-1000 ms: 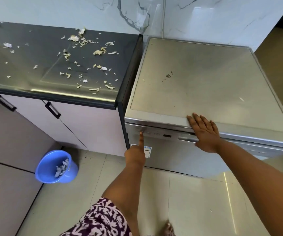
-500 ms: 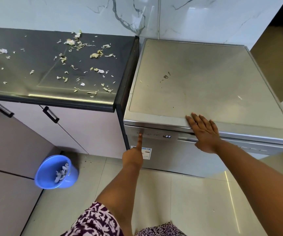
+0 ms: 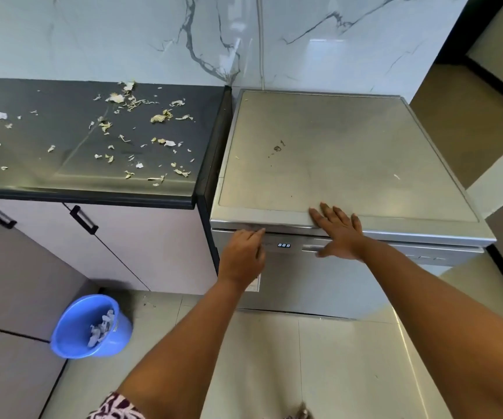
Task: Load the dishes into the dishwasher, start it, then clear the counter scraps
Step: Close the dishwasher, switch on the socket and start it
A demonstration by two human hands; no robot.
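Observation:
A silver dishwasher (image 3: 347,152) stands closed to the right of a dark counter (image 3: 62,179). Its control strip shows a lit blue display (image 3: 284,245). My left hand (image 3: 242,255) reaches the control strip just left of that display, a fingertip at the panel's top edge; the other fingers are blurred. My right hand (image 3: 339,231) lies flat, fingers straight, on the front edge of the dishwasher's top. Pale vegetable scraps (image 3: 135,131) are scattered over the counter.
A blue bucket (image 3: 88,326) holding some scraps stands on the tiled floor below the counter. Cabinet doors with black handles (image 3: 84,220) run under the counter. A marble wall backs everything; a dark doorway frame is at far right.
My left hand moved right along the control strip, toward the display. The display went from dark to lit. My right hand stayed on the dishwasher's top edge.

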